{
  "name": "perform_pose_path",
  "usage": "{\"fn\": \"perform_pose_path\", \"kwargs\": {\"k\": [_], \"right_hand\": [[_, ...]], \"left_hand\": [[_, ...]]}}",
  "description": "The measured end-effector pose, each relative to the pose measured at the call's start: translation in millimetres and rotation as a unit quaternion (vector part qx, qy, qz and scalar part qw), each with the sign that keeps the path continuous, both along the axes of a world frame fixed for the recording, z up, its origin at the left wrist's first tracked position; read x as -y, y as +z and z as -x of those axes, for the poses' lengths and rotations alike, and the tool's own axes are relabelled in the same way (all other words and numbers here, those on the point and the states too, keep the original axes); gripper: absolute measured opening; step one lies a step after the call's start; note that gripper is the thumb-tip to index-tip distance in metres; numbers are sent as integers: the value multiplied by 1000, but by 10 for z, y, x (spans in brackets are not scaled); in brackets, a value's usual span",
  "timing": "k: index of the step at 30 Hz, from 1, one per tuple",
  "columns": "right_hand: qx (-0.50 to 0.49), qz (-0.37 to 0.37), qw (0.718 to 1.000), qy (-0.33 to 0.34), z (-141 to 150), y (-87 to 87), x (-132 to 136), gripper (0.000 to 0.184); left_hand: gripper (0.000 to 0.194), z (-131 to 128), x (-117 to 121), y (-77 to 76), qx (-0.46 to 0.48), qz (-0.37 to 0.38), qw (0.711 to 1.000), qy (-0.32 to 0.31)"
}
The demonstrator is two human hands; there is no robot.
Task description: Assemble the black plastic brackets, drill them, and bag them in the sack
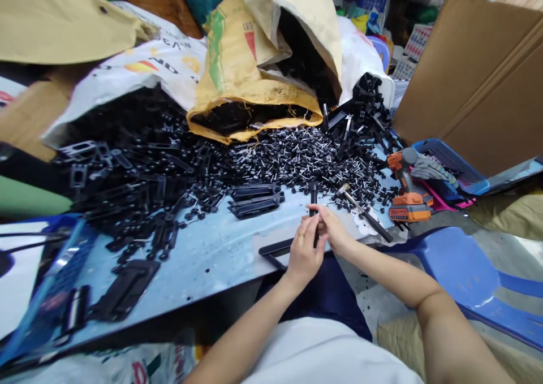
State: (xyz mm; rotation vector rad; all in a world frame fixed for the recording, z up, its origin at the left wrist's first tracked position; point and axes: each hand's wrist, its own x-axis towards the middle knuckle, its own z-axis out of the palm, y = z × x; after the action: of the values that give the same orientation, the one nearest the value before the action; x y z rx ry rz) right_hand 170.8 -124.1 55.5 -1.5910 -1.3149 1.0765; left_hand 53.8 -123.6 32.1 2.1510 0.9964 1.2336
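Observation:
Near the table's front edge my left hand [304, 251] and my right hand [333, 229] meet, fingers bent together around a narrow black plastic part [313, 193]. Its far end sticks up past my fingertips; the rest is mostly hidden by them. A ring sits on one left finger. Beside my left hand, an angled black plastic piece [275, 249] lies at the edge, partly covered by the hand. To the right of my hands rests a hammer [365, 212]. A small stack of long black plastic parts [255, 198] lies farther left.
Small black pieces with metal pins [292, 155] heap across the back, below a yellow sack [237, 61]. Black plastic parts [144, 169] pile at left. An orange cordless drill [407, 186] stands right, near a cardboard box [470, 84] and blue chair [462, 271].

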Motion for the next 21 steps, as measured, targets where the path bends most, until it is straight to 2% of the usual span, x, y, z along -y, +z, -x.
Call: {"fn": "perform_pose_path", "kwargs": {"k": [1,3,4,6,8,10,12,13,14,17,19,21], "right_hand": [[24,-12,999,21,45,-30,71,55],[142,-65,985,72,17,-25,180,54],[219,-103,964,106,-34,-4,214,52],[357,-167,900,187,-150,42,244,49],[438,-181,839,268,-229,75,250,47],[480,-138,801,331,-260,88,263,43],[506,-70,779,364,-279,76,286,38],[514,-40,773,370,-295,60,298,36],[518,-20,769,374,-320,38,308,34],[520,-2,769,372,-411,-43,340,32],[515,-2,772,372,-445,-81,369,33],[506,1,776,377,-447,-93,390,34]], "left_hand": [[33,39,-16,14,14,26,1000,9],[33,201,-64,47,39,130,991,0],[33,297,-87,71,48,196,979,-24],[36,464,-118,126,46,309,944,-106],[39,557,-133,155,13,339,924,-175],[39,591,-155,108,-40,268,947,-173],[39,598,-216,-34,-104,142,977,-120],[39,594,-267,-134,-142,87,981,-101],[39,585,-330,-241,-183,48,977,-102],[36,543,-497,-503,-259,-17,949,-178],[33,531,-512,-554,-289,-36,935,-201],[32,525,-449,-504,-322,-32,926,-193]]}}
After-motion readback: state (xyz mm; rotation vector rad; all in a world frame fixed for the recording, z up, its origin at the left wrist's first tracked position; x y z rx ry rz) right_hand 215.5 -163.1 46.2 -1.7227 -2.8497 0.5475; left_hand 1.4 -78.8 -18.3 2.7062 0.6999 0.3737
